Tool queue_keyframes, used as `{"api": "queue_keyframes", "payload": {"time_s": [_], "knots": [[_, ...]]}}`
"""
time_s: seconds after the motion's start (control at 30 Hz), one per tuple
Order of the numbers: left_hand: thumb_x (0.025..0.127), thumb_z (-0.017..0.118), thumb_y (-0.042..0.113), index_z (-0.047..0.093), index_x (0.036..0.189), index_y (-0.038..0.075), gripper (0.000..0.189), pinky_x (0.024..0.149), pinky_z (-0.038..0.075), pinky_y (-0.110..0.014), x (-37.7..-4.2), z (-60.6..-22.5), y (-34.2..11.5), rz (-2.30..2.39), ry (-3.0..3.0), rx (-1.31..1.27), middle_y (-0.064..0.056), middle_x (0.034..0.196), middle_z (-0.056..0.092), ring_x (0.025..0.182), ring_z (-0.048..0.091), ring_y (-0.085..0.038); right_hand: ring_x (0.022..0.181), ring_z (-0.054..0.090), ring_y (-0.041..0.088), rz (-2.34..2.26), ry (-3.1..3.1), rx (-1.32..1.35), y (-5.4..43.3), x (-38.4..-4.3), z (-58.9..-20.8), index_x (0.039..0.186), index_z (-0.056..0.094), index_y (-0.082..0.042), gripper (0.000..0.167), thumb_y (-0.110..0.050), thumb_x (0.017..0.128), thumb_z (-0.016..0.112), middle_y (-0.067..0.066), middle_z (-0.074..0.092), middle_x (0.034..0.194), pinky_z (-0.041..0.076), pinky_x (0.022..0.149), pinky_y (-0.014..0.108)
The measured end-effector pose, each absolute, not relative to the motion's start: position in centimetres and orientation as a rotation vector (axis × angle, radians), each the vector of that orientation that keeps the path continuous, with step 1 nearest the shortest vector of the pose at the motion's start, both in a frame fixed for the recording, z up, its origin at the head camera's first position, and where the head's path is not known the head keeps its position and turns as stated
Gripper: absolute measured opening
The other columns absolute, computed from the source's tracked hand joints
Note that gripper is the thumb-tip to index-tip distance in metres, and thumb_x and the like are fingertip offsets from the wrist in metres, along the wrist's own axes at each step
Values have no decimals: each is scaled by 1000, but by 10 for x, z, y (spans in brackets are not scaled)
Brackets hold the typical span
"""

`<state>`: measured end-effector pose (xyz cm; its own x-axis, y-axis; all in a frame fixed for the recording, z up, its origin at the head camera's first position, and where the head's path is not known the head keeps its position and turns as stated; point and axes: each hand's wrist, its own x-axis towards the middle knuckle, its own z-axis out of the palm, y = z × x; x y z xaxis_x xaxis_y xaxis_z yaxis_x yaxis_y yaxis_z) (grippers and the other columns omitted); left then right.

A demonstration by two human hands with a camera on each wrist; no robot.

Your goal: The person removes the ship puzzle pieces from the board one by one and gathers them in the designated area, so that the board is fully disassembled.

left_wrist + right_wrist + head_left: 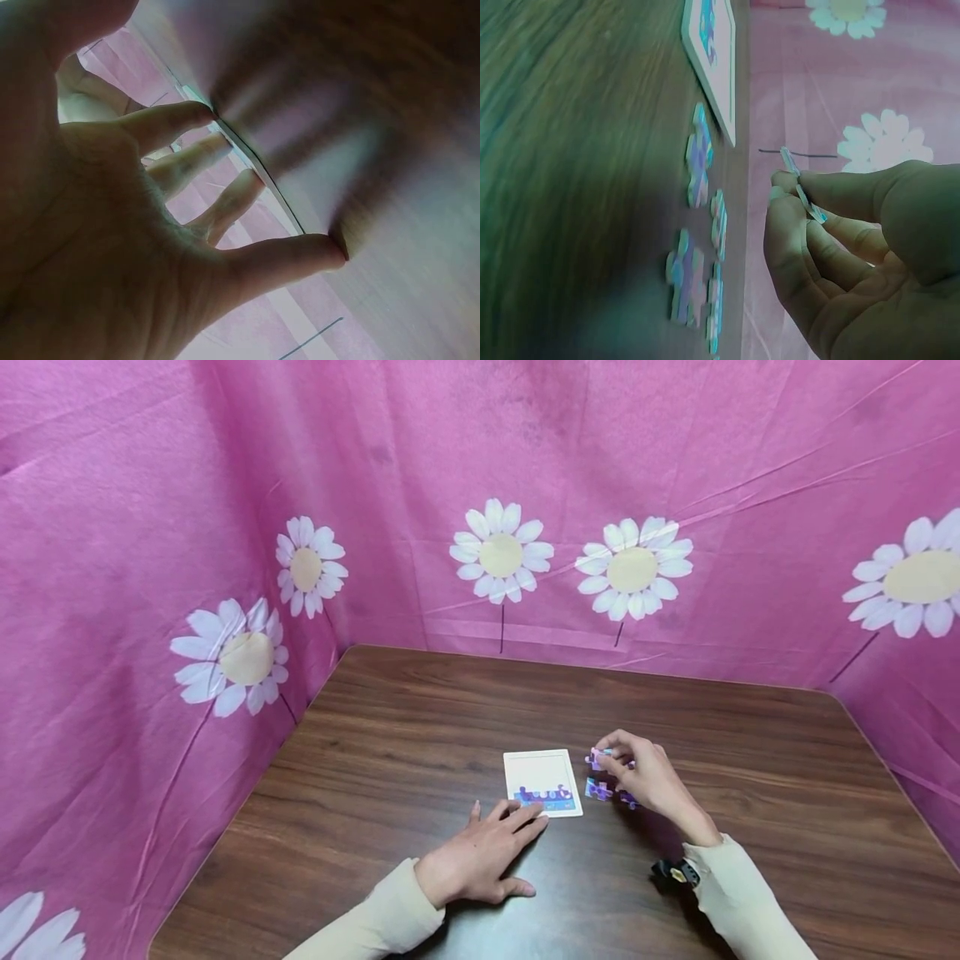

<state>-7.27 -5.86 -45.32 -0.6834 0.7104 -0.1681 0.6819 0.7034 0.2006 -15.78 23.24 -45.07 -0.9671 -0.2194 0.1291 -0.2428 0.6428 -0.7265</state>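
A small white puzzle board [540,770] lies on the table, its near part filled with blue and purple pieces and its far part bare white. My left hand [483,856] has its fingers spread, fingertips resting on the board's near edge. In the left wrist view the fingers [229,206] reach along that edge. Right of the board, my right hand [651,777] pinches a puzzle piece [810,206] between thumb and fingertips, raised above the table in the right wrist view. Beneath that hand lie several loose purple pieces [597,790], partly hidden by it in the head view.
The brown wooden table [405,727] extends around the board and pieces. Pink cloth [420,460] printed with white daisies hangs behind its far and side edges. A black strap [675,872] sits at the right wrist, by the cream sleeve.
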Motion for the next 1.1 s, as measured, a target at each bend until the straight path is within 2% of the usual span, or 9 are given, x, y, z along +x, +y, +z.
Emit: {"api": "queue_keyframes", "payload": {"time_s": [0.33, 0.6, 0.87, 1.1], "knots": [[95, 67, 60, 31, 165, 23, 87, 107, 45, -71, -73, -452, -58, 160, 2685, 1112, 6, 174, 24, 154, 33, -22, 72, 65, 7, 1139, -2858, 334, 254, -153, -454, 108, 73, -9, 10, -14, 99, 71, 6, 75, 85, 51, 61, 23], [94, 67, 61, 32, 165, 23, 88, 106, 46, -71, -74, -452, -56, 151, 2684, 1112, 6, 174, 24, 153, 34, -22, 51, 60, 10, 1174, -2894, 270, 273, -145, -455, 113, 72, -4, 17, -15, 100, 70, 10, 73, 83, 50, 50, 27], [92, 71, 61, 37, 163, 21, 88, 109, 45, -70, -75, -450, -54, 120, 2703, 1120, 5, 172, 31, 149, 38, -22, 50, 60, 10, 1147, -2937, 217, 290, -135, -457, 111, 72, -6, 15, -17, 100, 71, 7, 72, 78, 50, 50, 27], [91, 70, 64, 43, 160, 19, 87, 112, 42, -70, -77, -449, -54, 96, 2719, 1198, 1, 168, 37, 146, 42, -22, 52, 59, 10, 1122, -2975, 167, 303, -128, -460, 109, 72, -7, 12, -14, 100, 70, 7, 71, 81, 51, 50, 28]]}}
